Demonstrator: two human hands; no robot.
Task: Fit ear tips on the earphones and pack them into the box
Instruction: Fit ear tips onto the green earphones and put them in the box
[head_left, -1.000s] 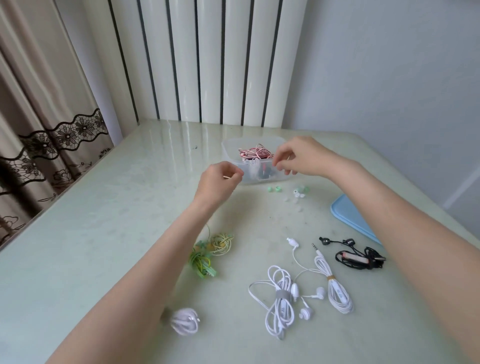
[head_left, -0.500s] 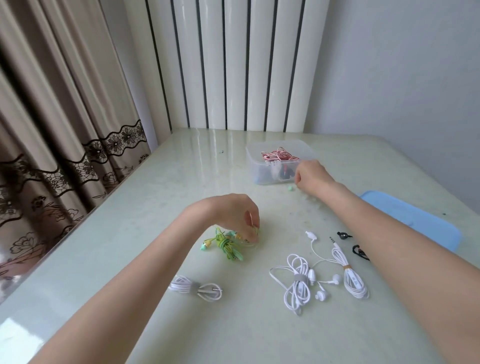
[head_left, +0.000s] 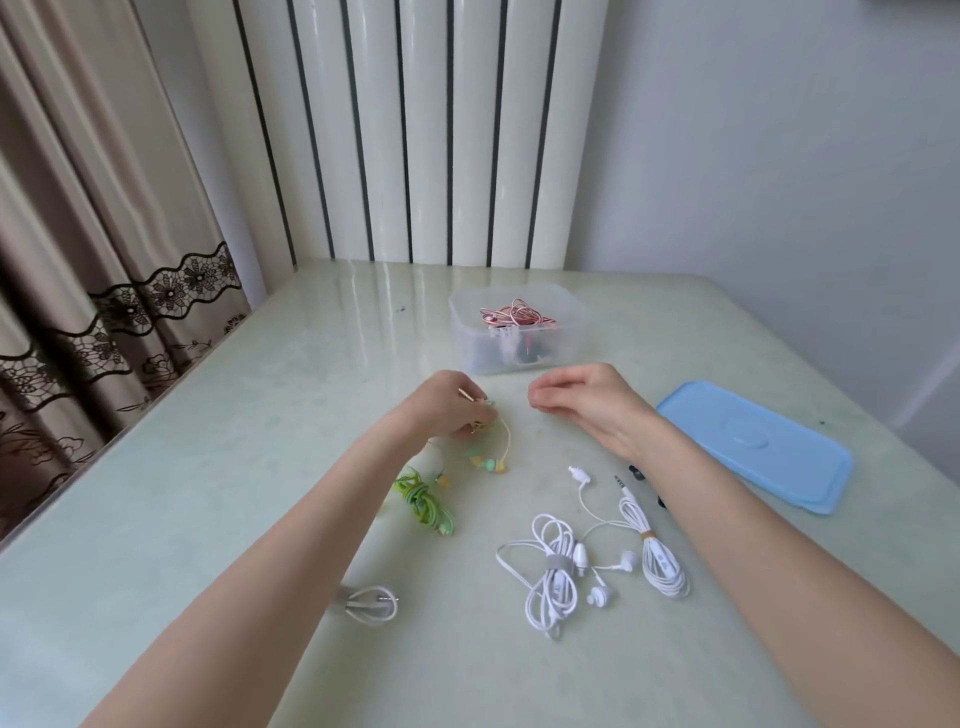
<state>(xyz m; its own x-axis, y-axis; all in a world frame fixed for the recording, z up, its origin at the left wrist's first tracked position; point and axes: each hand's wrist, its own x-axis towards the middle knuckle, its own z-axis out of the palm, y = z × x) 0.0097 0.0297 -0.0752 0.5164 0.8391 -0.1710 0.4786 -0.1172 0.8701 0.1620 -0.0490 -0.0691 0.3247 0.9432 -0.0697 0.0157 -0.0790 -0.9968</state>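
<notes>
While the left hand (head_left: 447, 410) pinches the thin cable of the green-and-yellow earphones (head_left: 423, 501) just in front of the clear box (head_left: 519, 332), the right hand (head_left: 582, 400) hovers beside it with fingers loosely curled, grasping nothing I can see. Earphones: bundle of green and yellow cord, knotted into a coil, lying nearer the person than the box; a pale cable arcs up from it to the left fingertips. Two buds (head_left: 491, 464) with mint and yellow parts hang at the arc's low end, touching the table (head_left: 208, 493). A small stick-like piece protrudes from the left fingers; identity unclear. Box: translucent, open, holds a pink coiled cable (head_left: 514, 314) on top of darker items. Blue lid (head_left: 753, 447) lies flat, right of the box. White earphones (head_left: 561, 571) lie well in front of the box, two coiled sets side by side.
</notes>
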